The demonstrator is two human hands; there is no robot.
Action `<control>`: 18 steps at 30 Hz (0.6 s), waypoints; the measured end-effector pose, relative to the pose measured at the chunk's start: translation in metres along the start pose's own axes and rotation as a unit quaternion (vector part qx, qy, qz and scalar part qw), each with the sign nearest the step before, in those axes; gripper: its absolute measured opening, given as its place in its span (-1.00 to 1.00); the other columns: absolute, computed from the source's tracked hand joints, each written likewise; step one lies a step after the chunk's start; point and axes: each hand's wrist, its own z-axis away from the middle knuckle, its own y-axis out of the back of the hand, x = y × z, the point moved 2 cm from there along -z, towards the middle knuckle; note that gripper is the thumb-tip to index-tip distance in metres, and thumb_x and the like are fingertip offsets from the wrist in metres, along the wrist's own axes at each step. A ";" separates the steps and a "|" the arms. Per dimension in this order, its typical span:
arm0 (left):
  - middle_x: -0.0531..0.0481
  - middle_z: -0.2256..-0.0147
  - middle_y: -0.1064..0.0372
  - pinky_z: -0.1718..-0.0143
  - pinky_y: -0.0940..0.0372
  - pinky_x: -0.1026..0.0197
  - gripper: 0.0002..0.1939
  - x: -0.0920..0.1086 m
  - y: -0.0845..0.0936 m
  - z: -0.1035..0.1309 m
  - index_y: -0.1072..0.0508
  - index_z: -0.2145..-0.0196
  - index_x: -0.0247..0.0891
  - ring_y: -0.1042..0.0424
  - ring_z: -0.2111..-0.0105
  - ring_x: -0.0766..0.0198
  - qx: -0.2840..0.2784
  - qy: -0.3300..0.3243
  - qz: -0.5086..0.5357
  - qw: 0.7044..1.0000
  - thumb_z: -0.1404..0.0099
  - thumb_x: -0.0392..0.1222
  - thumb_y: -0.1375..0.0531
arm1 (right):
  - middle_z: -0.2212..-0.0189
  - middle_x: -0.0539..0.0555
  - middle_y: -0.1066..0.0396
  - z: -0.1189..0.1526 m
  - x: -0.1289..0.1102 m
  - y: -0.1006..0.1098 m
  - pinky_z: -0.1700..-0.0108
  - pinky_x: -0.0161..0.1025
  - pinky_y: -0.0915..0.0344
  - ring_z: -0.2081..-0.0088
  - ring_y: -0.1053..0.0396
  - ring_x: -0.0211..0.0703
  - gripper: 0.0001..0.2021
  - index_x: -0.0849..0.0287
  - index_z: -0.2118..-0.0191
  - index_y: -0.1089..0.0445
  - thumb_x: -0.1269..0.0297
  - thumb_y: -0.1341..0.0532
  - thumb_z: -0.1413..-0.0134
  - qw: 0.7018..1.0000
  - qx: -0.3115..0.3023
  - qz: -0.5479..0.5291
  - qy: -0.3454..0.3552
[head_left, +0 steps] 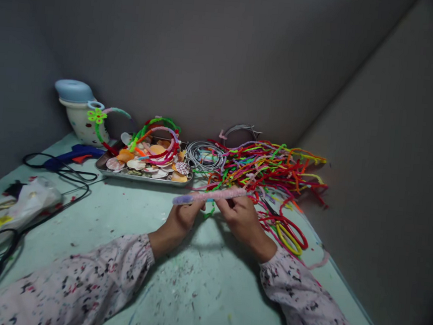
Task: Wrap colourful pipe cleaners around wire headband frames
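Left hand (182, 217): fingers curled in, closed on the band near its purple end; the grip is partly hidden.
Right hand (242, 219): fingers bent, thumb and fingers pinching the band toward its right end; the fingertips are partly hidden.
Band (209, 196): fuzzy, pink with a purple left end, held across between both hands, raised above the surface, its right end a little higher.
Green piece (209, 211): between the hands, below the band; whether it is joined to the band, I cannot tell.
Sleeves (117, 260): pale with a dark and red speckled print, gathered at the wrists.
Scissors (289, 235): just beside the right hand, red and yellow handles toward the person, blades partly covered.
Pipe cleaners (272, 167): a loose heap beyond the right hand, in red, orange, yellow, green, pink and purple.
Wire (206, 155): a grey coil between the heap and the tray.
Tray (145, 179): metal, beyond the left hand, filled with shells (136, 163).
Hoops (172, 133): fuzzy, many-coloured, resting over the shells.
Flower (96, 116): bright green, on another hoop that stands in front of the bottle.
Bottle (85, 123): pale, spotted, blue lid, upright behind the tray's left end.
Glue gun (69, 155): blue with an orange trigger, lying left of the tray.
Cable (50, 219): black, looping down the left side.
Bag (35, 199): clear plastic, lying beside the cable.
Surface (94, 212): pale green, stained, with grey walls (210, 56) behind and right.
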 end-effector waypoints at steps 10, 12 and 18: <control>0.06 0.58 -0.28 0.49 -0.07 0.22 -0.71 0.005 -0.002 0.002 -0.34 0.58 -0.22 -0.23 0.52 0.28 -0.016 -0.003 -0.007 1.000 -0.25 -0.08 -0.11 | 0.62 -0.03 -0.21 -0.001 -0.004 0.001 0.39 -0.26 -0.04 0.46 -0.17 -0.21 -0.73 0.14 0.60 -0.21 0.34 -0.08 -0.12 0.996 -0.036 0.077 -0.026; 0.07 0.60 -0.25 0.50 -0.05 0.22 -0.70 0.006 -0.003 0.003 -0.31 0.59 -0.21 -0.21 0.54 0.29 -0.016 0.002 0.001 1.000 -0.25 -0.07 -0.10 | 0.63 -0.03 -0.20 -0.001 -0.003 0.000 0.39 -0.26 -0.03 0.46 -0.16 -0.21 -0.72 0.14 0.62 -0.18 0.34 -0.09 -0.10 0.995 -0.033 0.086 -0.029; 0.08 0.63 -0.18 0.50 -0.02 0.20 -0.65 0.011 -0.003 0.002 -0.27 0.63 -0.21 -0.16 0.56 0.30 -0.022 0.005 0.001 1.000 -0.26 -0.05 -0.10 | 0.67 -0.06 -0.13 0.001 0.003 -0.002 0.44 -0.27 -0.02 0.52 -0.12 -0.24 -0.64 0.14 0.65 -0.15 0.25 -0.12 -0.14 0.996 -0.014 0.018 -0.082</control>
